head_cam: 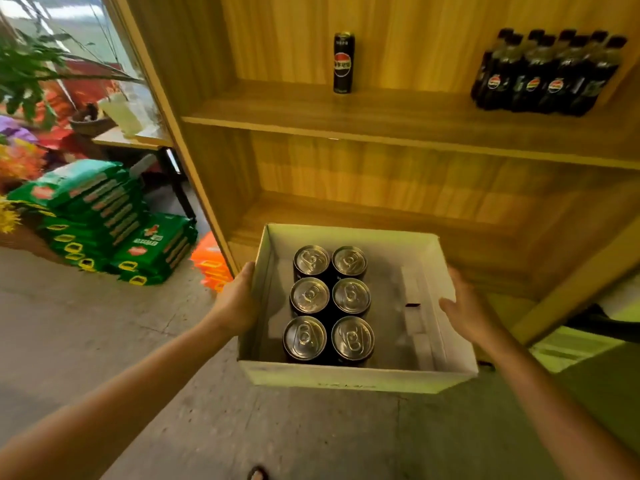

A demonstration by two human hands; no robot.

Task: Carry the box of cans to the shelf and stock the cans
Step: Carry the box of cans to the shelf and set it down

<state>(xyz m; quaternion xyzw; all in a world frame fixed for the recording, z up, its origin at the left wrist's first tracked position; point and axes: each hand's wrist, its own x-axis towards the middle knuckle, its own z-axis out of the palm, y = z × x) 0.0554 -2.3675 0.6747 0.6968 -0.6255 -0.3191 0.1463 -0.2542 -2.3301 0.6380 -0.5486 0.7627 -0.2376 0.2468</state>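
A shallow white cardboard box (349, 377) hangs in front of me, held from both sides. My left hand (239, 299) grips its left wall and my right hand (465, 306) presses on its right wall, thumb over the rim. Several black cans with silver tops (329, 301) stand in two rows in the box's left half. The wooden shelf unit (398, 133) rises directly behind the box. One tall black can (343, 63) stands alone on the upper shelf board.
A cluster of dark soda bottles (543, 76) fills the upper shelf's right end. Stacked green packs (100, 220) and orange packs (211, 261) lie on the floor to the left. A plant (31, 64) and a small table (138, 138) stand beyond them.
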